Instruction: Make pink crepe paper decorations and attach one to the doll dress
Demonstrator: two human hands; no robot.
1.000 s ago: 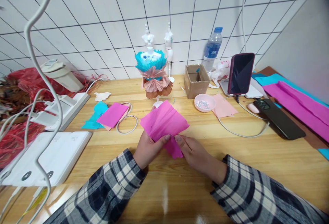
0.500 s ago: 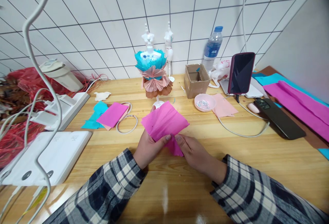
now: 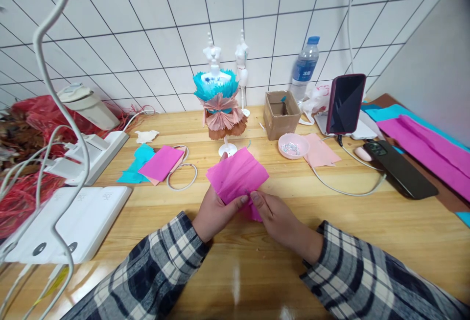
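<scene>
A sheet of pink crepe paper [image 3: 238, 173] is held above the table between my two hands, its lower part gathered and creased. My left hand [image 3: 215, 212] grips it from the left, thumb in front and fingers mostly hidden behind it. My right hand [image 3: 273, 215] pinches the lower right of the sheet between thumb and fingers. Just behind stands a small mannequin [image 3: 212, 56] on a white base, dressed in ruffled layers of blue, dusty pink and brown paper. A bare white mannequin [image 3: 241, 58] is beside it.
Left lie folded pink paper [image 3: 161, 163], blue paper [image 3: 137, 166], a coiled white cable [image 3: 182, 189] and a white power bank [image 3: 88, 222]. Right are a cardboard box [image 3: 282, 119], a pink bowl of beads [image 3: 284, 152], a water bottle [image 3: 305, 68], an upright phone [image 3: 345, 104] and a dark phone [image 3: 400, 171].
The pink paper has tilted and drawn in slightly at its left side, with my left hand shifted a little right. My right hand stays nearly in place.
</scene>
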